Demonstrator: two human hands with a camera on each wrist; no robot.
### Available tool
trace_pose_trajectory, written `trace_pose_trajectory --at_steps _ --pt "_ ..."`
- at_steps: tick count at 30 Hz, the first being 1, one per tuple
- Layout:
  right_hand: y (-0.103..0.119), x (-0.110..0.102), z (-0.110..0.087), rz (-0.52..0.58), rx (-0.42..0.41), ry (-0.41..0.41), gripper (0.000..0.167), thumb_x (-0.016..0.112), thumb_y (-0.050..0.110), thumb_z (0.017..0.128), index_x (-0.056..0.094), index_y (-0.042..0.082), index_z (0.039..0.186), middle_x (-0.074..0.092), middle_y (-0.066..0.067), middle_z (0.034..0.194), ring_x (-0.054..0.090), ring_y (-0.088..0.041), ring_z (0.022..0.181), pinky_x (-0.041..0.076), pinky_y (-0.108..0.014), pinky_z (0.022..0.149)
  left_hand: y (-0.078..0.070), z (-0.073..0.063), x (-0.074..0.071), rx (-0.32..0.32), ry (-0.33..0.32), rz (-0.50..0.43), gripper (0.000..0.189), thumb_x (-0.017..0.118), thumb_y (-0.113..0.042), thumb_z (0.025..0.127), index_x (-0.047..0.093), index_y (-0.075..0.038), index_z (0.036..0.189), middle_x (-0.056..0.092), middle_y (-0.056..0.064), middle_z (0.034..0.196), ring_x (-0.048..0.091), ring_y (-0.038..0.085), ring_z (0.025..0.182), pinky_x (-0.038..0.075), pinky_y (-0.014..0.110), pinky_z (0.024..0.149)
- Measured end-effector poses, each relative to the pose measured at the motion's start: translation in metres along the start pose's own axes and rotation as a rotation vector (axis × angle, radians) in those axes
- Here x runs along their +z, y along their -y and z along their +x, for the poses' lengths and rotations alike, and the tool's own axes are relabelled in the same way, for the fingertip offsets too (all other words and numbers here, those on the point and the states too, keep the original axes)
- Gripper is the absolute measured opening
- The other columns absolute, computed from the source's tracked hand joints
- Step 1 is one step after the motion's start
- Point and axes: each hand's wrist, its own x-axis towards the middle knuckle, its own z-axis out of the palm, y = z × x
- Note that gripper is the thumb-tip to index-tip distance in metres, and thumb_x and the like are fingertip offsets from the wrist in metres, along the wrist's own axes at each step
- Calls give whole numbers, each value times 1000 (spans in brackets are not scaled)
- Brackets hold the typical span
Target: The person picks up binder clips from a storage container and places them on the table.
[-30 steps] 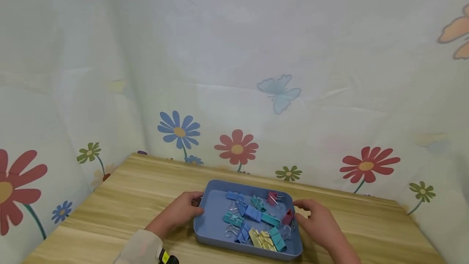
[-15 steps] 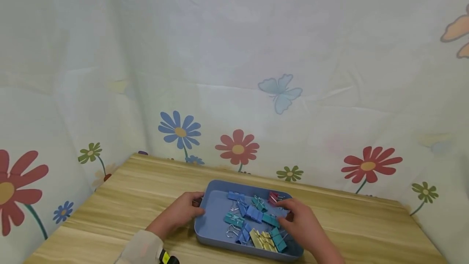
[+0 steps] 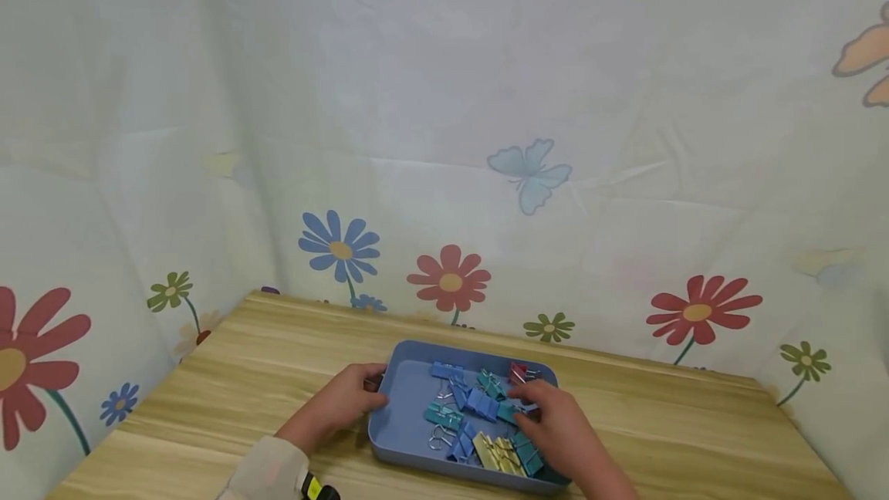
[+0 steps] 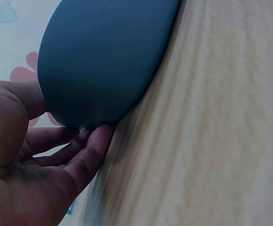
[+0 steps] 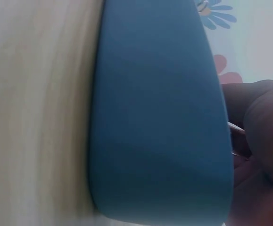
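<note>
A shallow blue tray (image 3: 406, 400) stands on the wooden table, holding several binder clips. My left hand (image 3: 346, 401) grips its left end; in the left wrist view the thumb goes over the rim and the fingertips (image 4: 101, 136) touch the outer wall. Over the tray's right part is my right hand (image 3: 561, 429), thumb and forefinger apart above a teal clip (image 3: 507, 412). A yellow clip group (image 3: 497, 455) and another teal clip (image 3: 528, 454) lie close by. In the right wrist view the tray wall (image 5: 160, 113) hides the fingertips; a thin bright wire shows beside them.
Blue clips (image 3: 481, 404) lie mid-tray, and a red clip (image 3: 518, 373) sits near the far right corner. Bare wooden table (image 3: 278, 346) surrounds the tray. A white flowered curtain (image 3: 444, 137) hangs behind the table and along its sides.
My right hand has moved left from the tray's right rim to above the clips, covering the red clip near that rim. My left hand and the tray have stayed put.
</note>
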Motion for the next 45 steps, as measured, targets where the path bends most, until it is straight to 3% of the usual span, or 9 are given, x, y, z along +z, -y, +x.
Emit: trace_pose_trajectory --at_steps 9,15,21,28,39,45 --pt "2 1 -3 -76 -51 -14 8 72 9 84 74 13 91 67 5 88 63 -12 80 52 -21 65 0 0 1 5 12 -24 60 66 -1 83 43 15 136 64 23 118 63 28 102 56 39 83" --pt "6 3 -2 -166 -63 -44 8 74 8 82 74 15 86 66 8 84 63 -10 78 54 -24 68 0 0 1 25 24 -42 59 65 0 84 43 16 136 63 25 117 63 28 102 57 38 82" --pt "9 2 -3 -188 -68 -65 9 72 6 82 73 14 85 65 8 84 62 -10 78 54 -26 68 2 1 1 26 28 -46 59 64 0 84 43 16 136 63 26 119 62 29 104 56 38 83" --pt "12 0 -5 -218 -63 -182 10 74 6 80 73 16 82 66 8 83 62 -9 77 53 -23 66 0 -1 1 19 29 -41 58 64 -1 84 43 15 136 62 25 120 62 30 105 56 38 83" --pt "22 -14 -11 -155 -59 -322 14 76 3 78 74 16 83 68 6 84 60 -6 73 54 -21 64 -5 -5 1 4 15 -56 59 64 0 84 42 16 137 62 26 120 62 32 106 56 39 84" --pt "17 -22 -13 -125 -40 -375 14 73 3 79 73 16 83 68 6 83 60 -5 73 54 -21 64 -7 -5 2 -6 10 -58 59 65 0 84 43 15 137 62 25 120 62 31 106 57 38 84"
